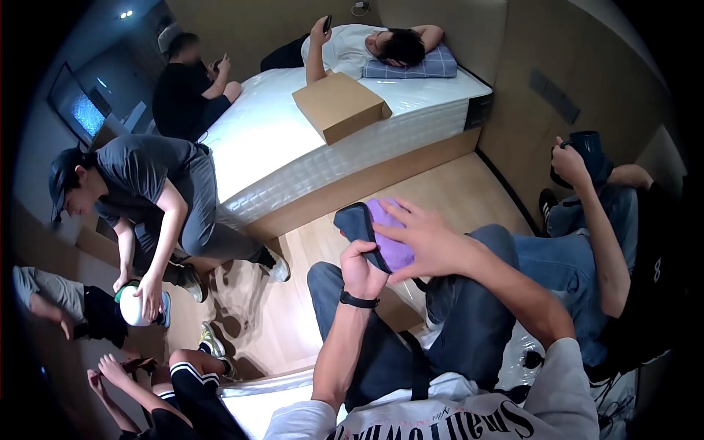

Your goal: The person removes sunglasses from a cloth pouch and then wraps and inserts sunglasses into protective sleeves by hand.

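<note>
My left hand (363, 273), a black band on its wrist, grips a dark, rounded object (354, 222) from below and holds it up over my knees; I cannot tell what kind of object it is. My right hand (425, 238) lies flat with spread fingers on a purple cloth (390, 238), pressing it against the side of that object. Both hands are in front of my jeans-clad legs (455, 323).
A plastic-wrapped mattress (271, 132) carries a cardboard box (339, 105), a person lying with a phone and another seated. At left a crouching person in grey holds a white round thing (134, 306). Beside me at right someone lifts a dark mug (587, 147). Wooden floor (293, 315) between.
</note>
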A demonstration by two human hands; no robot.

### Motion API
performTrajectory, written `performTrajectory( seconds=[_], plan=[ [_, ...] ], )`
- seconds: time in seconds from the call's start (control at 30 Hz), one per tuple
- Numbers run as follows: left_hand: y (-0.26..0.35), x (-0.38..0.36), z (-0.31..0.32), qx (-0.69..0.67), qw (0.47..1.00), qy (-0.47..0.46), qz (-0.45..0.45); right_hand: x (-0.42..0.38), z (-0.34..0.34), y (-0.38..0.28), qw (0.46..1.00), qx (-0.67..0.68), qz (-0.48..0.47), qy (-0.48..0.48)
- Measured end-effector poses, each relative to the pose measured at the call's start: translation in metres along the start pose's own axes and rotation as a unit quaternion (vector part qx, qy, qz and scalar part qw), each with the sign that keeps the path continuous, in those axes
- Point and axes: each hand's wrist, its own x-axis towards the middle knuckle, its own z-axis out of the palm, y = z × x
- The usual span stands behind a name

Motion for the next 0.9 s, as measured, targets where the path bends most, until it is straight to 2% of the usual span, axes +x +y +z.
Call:
performTrajectory(
  seconds=[0.07,0.23,0.3,0.33,0.4,0.43,0.47,0.53,0.57,0.6,0.67,0.7,0.73,0.8,0.83,0.87,0.9],
  plan=[
    [0.001,0.009,0.004,-0.086,0.995,0.030,0.029,0.000,0.001,0.002,0.996,-0.080,-0.024,-0.043],
    [0.003,0.034,-0.008,-0.029,0.999,0.032,0.023,0.012,0.022,0.043,0.994,-0.100,-0.046,-0.006],
    [-0.001,0.044,-0.016,-0.019,0.999,0.029,0.038,0.027,0.022,0.067,0.998,0.043,-0.054,-0.006],
    [-0.004,0.047,-0.022,-0.010,0.998,0.034,0.047,0.035,0.026,0.081,0.997,0.047,-0.059,-0.006],
    [-0.011,0.051,-0.034,-0.003,0.997,0.049,0.066,0.047,0.032,0.099,0.972,0.217,-0.077,-0.057],
    [-0.013,0.052,-0.040,0.002,0.997,0.040,0.063,0.048,0.034,0.102,0.965,0.256,-0.039,-0.043],
    [-0.015,0.053,-0.045,0.008,0.998,0.033,0.058,0.048,0.034,0.106,0.965,0.258,-0.041,-0.040],
    [-0.020,0.053,-0.041,0.037,0.997,0.048,0.051,0.048,0.021,0.102,0.970,0.237,0.050,-0.005],
    [-0.023,0.051,-0.036,0.089,0.993,0.062,0.047,0.047,0.020,0.103,0.955,0.285,0.078,0.024],
    [-0.025,0.049,-0.023,0.140,0.987,0.072,0.045,0.046,0.018,0.104,0.955,0.284,0.082,0.025],
    [-0.025,0.040,0.007,0.203,0.976,0.066,0.043,0.046,0.014,0.109,0.926,0.334,0.140,0.102],
    [-0.024,0.032,0.025,0.238,0.968,0.044,0.060,0.045,0.024,0.121,0.918,0.338,0.135,0.154],
    [-0.023,0.026,0.041,0.273,0.959,0.022,0.075,0.045,0.018,0.124,0.918,0.336,0.140,0.157],
    [-0.028,0.019,0.051,0.337,0.930,-0.051,0.136,0.042,0.003,0.119,0.869,0.385,0.271,0.151],
    [-0.034,0.021,0.049,0.358,0.918,-0.050,0.160,0.041,-0.012,0.112,0.829,0.428,0.349,0.088],
    [-0.041,0.024,0.047,0.379,0.905,-0.051,0.188,0.041,-0.019,0.108,0.828,0.429,0.350,0.087],
    [-0.045,0.027,0.042,0.380,0.905,-0.049,0.187,0.041,-0.023,0.104,0.793,0.493,0.342,0.106]
  ],
)
